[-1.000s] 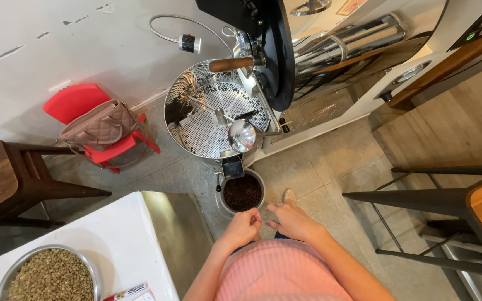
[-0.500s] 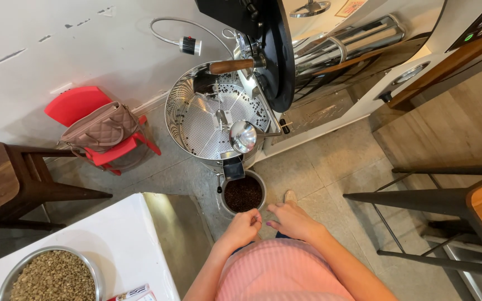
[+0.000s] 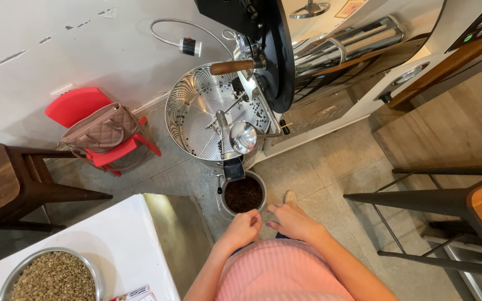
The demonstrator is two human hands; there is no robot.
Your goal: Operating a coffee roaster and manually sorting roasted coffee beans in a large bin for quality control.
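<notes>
I look straight down over a pink striped garment. My left hand (image 3: 242,228) is curled loosely and my right hand (image 3: 292,221) lies flat beside it, both held close to my body with nothing in them. Just beyond them on the floor stands a round metal bucket (image 3: 243,194) full of dark roasted coffee beans. It sits under the chute of a perforated steel cooling tray (image 3: 214,114) with stirring arms, part of a black coffee roaster (image 3: 263,39) with a wooden handle.
A white table (image 3: 112,245) at lower left carries a metal bowl of green beans (image 3: 54,276). A red stool with a quilted beige handbag (image 3: 99,131) stands by the wall, next to a dark wooden stool (image 3: 12,181). Black metal stool legs (image 3: 419,200) reach in from the right.
The stirring arms in the cooling tray have turned. My hands have barely shifted.
</notes>
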